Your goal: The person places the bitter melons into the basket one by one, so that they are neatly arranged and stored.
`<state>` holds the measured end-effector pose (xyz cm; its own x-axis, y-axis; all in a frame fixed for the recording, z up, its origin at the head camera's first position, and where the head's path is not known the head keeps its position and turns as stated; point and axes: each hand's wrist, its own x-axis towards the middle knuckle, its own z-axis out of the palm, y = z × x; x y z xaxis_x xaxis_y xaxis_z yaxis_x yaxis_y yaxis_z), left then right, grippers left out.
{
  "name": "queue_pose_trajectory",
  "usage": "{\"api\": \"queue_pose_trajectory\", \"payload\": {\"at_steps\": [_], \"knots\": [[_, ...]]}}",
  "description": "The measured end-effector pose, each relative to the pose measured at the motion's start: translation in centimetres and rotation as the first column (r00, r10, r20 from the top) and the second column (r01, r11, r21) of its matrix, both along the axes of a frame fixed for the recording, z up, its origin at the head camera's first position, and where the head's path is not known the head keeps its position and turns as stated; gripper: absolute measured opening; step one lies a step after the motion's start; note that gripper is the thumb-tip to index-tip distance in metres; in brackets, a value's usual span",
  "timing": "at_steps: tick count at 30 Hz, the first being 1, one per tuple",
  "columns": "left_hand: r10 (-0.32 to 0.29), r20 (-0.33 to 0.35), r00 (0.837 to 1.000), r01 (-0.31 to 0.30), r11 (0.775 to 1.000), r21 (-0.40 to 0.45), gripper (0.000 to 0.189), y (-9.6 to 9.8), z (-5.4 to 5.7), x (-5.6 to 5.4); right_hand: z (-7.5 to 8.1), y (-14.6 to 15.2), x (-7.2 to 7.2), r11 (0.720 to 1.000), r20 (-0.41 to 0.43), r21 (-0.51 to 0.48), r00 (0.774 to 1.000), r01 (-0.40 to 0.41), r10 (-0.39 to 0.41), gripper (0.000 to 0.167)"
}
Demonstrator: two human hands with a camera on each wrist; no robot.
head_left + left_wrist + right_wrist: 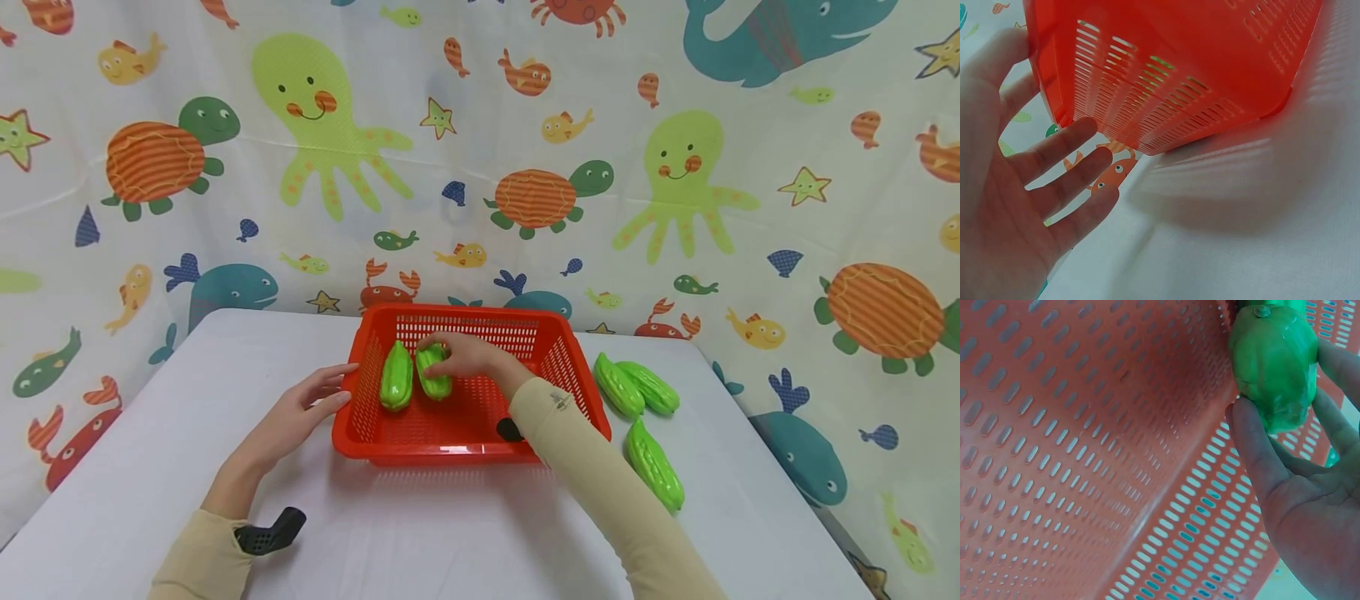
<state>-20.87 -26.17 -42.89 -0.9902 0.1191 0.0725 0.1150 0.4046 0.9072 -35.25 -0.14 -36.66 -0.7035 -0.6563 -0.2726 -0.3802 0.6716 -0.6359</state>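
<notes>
My right hand [472, 357] reaches into the red plastic basket [450, 450] and grips a green bitter melon [433, 383] between thumb and fingers. In the right wrist view the rounded end of that bitter melon [1275, 369] faces the camera, with the fingers along its sides. Another bitter melon [397, 379] lies left of it, inside the basket by the left wall. At the basket's left rim is my left hand [303, 408], fingertips right at the edge. The left wrist view shows its fingers [1063, 147] spread and loosely extended beside the slotted wall.
Right of the basket, two bitter melons [619, 387] [651, 388] lie side by side on the white table [405, 533]. A third bitter melon [654, 467] is nearer the front. Behind the table hangs a curtain [465, 150] printed with sea animals.
</notes>
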Motion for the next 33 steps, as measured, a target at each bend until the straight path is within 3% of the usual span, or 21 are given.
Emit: {"api": "queue_pose_trajectory", "payload": {"at_steps": [33], "knots": [[-0.002, 0.006, 1.0, 0.002, 1.0, -0.001, 0.059, -0.03, 0.0, 0.09, -0.45, -0.52, 0.48, 0.993, 0.078, 0.113, 0.997, -0.019, 0.01, 0.054]]}}
